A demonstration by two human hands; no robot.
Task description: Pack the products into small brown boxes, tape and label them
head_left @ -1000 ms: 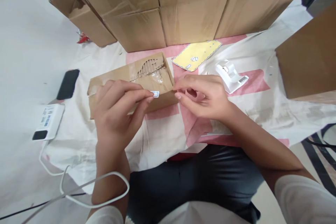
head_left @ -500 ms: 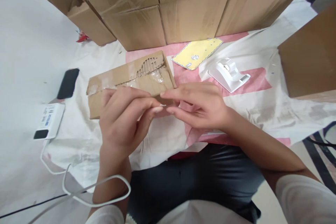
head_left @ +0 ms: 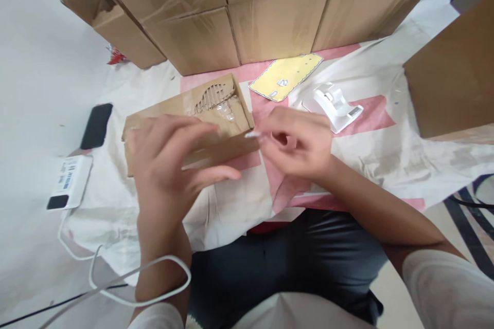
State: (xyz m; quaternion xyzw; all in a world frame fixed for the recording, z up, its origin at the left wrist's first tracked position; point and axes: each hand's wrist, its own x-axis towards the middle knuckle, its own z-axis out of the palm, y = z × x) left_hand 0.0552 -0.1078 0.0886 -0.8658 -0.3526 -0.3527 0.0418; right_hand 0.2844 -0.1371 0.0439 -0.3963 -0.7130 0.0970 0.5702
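My right hand (head_left: 295,141) pinches a small whitish piece (head_left: 252,134) between thumb and fingertips; motion blur hides what kind of thing it is. To its left, my left hand (head_left: 170,157) is open, thumb and fingers spread apart with nothing between them. Behind both hands lies a long cardboard box (head_left: 219,108) with a torn patch on its lid, partly covered by my left hand. Just beyond my right hand sits a white tape dispenser (head_left: 332,105). A yellow paper cutout (head_left: 285,76) with a scalloped outline lies left of the dispenser.
Stacked cardboard boxes (head_left: 274,25) wall off the back, and another box (head_left: 451,77) stands at the right. A black phone (head_left: 97,126) and a white power strip (head_left: 71,182) are at the left. A white cable (head_left: 141,270) loops across my left forearm.
My left hand has opened and drawn away to the left. The small whitish piece has passed from my left fingertips to my right hand, which has closed on it.
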